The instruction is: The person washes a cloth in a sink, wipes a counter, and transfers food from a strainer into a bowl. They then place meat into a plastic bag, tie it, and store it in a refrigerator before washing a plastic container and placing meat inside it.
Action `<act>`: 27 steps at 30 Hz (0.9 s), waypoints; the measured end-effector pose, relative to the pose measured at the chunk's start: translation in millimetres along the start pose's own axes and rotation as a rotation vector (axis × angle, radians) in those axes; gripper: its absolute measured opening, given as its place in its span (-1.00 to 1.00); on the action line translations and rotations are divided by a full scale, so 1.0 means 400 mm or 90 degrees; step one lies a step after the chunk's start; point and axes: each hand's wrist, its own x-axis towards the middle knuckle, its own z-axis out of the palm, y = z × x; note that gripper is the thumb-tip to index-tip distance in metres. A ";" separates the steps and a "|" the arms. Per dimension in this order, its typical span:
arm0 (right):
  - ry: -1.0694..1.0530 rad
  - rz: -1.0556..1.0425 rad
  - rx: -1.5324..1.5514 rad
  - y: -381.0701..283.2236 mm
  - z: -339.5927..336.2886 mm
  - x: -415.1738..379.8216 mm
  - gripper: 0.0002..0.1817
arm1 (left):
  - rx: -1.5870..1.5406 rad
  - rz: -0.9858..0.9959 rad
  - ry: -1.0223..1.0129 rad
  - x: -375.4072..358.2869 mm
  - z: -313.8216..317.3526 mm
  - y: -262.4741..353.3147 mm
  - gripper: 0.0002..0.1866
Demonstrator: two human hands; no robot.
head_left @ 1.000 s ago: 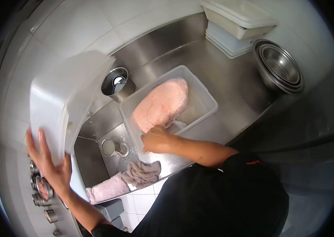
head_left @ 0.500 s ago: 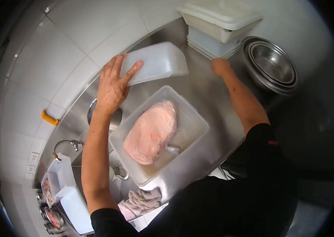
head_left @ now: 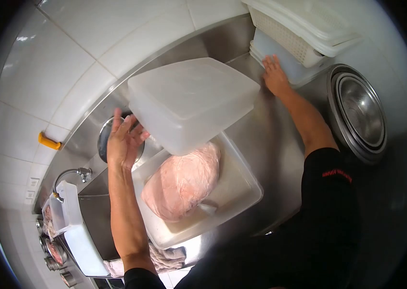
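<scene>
My left hand [head_left: 125,142] has its fingers spread, palm turned up, beside the left corner of an upside-down translucent plastic container [head_left: 191,96]. This container is tilted and overlaps the far part of a second clear container [head_left: 242,204]. Inside the second one lies a large pale-pink piece of meat [head_left: 181,183], seemingly wrapped in clear film. My right hand [head_left: 275,77] reaches to the far right, fingers extended at the side of some stacked translucent containers [head_left: 280,57].
A perforated white basket [head_left: 285,36] with white lids tops the stack. Nested steel bowls [head_left: 362,111] stand at the right. At left are a faucet [head_left: 76,172], a white bin [head_left: 68,207], a folded cloth [head_left: 167,257] and a yellow handle [head_left: 49,141] on the tiled wall.
The upside-down container has swung toward me, over the meat container. My left hand has come off its top and dropped to its left side. My right hand's fingers have uncurled.
</scene>
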 end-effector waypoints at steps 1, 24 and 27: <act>0.020 -0.010 -0.003 0.006 0.011 0.003 -0.62 | -0.014 -0.022 -0.041 0.004 0.012 -0.013 -0.37; 0.109 0.055 -0.053 0.071 0.000 -0.005 -0.81 | 0.089 -0.064 -0.093 0.076 0.064 -0.089 -0.10; 0.124 0.058 -0.044 0.074 -0.006 -0.005 -0.85 | 0.122 -0.069 -0.082 0.061 0.079 -0.079 -0.14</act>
